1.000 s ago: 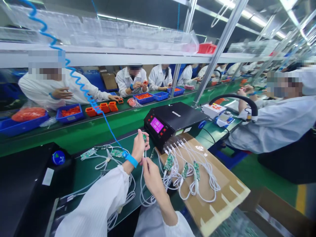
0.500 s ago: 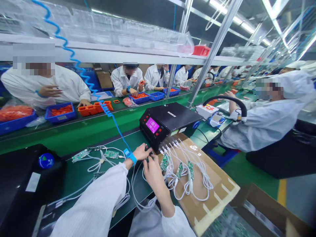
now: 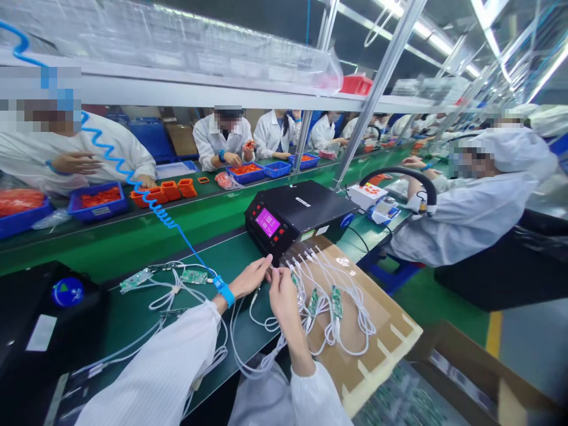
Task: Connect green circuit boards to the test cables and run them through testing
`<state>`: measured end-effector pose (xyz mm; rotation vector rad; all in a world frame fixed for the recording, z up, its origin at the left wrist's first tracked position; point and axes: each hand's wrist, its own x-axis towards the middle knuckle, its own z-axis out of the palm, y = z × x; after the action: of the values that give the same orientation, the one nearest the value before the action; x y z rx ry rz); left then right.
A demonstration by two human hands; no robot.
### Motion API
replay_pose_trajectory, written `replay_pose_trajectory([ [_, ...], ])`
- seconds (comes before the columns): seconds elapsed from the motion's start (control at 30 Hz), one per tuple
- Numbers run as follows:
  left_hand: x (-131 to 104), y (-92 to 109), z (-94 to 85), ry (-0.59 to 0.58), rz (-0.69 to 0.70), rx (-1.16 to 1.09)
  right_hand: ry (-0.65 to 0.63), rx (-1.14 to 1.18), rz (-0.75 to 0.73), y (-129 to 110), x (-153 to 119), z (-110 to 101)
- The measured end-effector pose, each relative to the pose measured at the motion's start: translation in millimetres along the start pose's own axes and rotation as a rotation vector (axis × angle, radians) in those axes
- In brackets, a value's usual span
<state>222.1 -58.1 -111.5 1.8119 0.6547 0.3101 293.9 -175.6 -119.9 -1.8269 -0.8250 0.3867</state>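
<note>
In front of the black test box (image 3: 306,207) with its lit pink screen, my two hands meet at the fingertips. My left hand (image 3: 251,279), with a blue wrist strap (image 3: 224,290) on its wrist, is closed in a pinch. Close beside it, my right hand (image 3: 284,296) pinches too. Whatever lies between the fingers is small and mostly hidden. White cables (image 3: 366,322) run from the box's front to green circuit boards (image 3: 336,303) on a cardboard sheet (image 3: 377,346), right of my hands. Another circuit board (image 3: 194,277) lies with cables on the left.
A second black box (image 3: 44,331) stands at the left. A coiled blue cord (image 3: 110,155) stretches down to my wrist strap. Beyond the bench runs a green conveyor (image 3: 186,222), with blue trays (image 3: 98,204) of orange parts. Co-workers in white sit opposite and at right.
My fingertips have come together into a tighter pinch, and my right hand has turned upward slightly. The whole view has shifted a little, so the surroundings appear farther left.
</note>
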Motion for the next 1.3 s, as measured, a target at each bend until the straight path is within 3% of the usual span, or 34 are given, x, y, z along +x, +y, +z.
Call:
replay_pose_trajectory([
  [0.07,-5,2,5.8,-0.022,0.043,-0.009,-0.002,0.019,0.023,0,1,-5],
  [0.2,-6,5,12.0,0.042,0.125,0.053,-0.055,0.057,0.006,-1,-5,-7],
  [0.27,-1,5,9.4,0.151,0.066,-0.044,-0.08,0.054,-0.015,-3,-13,-7],
  [0.4,11,5,-1.8,0.521,-0.102,-0.375,-0.083,0.011,-0.057,-2,-33,1],
  [0.6,11,11,3.4,0.505,-0.078,-0.455,-0.173,-0.229,-0.262,7,-41,20],
  [0.77,13,30,-17.0,0.748,-0.129,-0.753,-0.264,-0.328,-0.296,10,-54,15],
  [0.83,9,34,-25.0,0.663,-0.169,-0.743,-0.278,-0.347,-0.265,9,-61,9],
  [0.9,2,35,-24.1,0.482,-0.241,-0.65,-0.261,-0.348,-0.241,7,-63,1],
  [1.0,-10,32,-7.6,0.199,-0.338,-0.447,-0.133,-0.356,-0.22,1,-57,-18],
  [1.1,-17,26,13.3,-0.023,-0.289,-0.214,0.03,-0.433,-0.162,-3,-39,-39],
  [1.2,-20,25,26.7,-0.092,-0.162,0.014,0.025,-0.466,-0.126,-1,-23,-57],
  [1.3,-23,34,32.6,-0.036,-0.001,0.156,-0.034,-0.362,-0.112,3,-18,-70],
])
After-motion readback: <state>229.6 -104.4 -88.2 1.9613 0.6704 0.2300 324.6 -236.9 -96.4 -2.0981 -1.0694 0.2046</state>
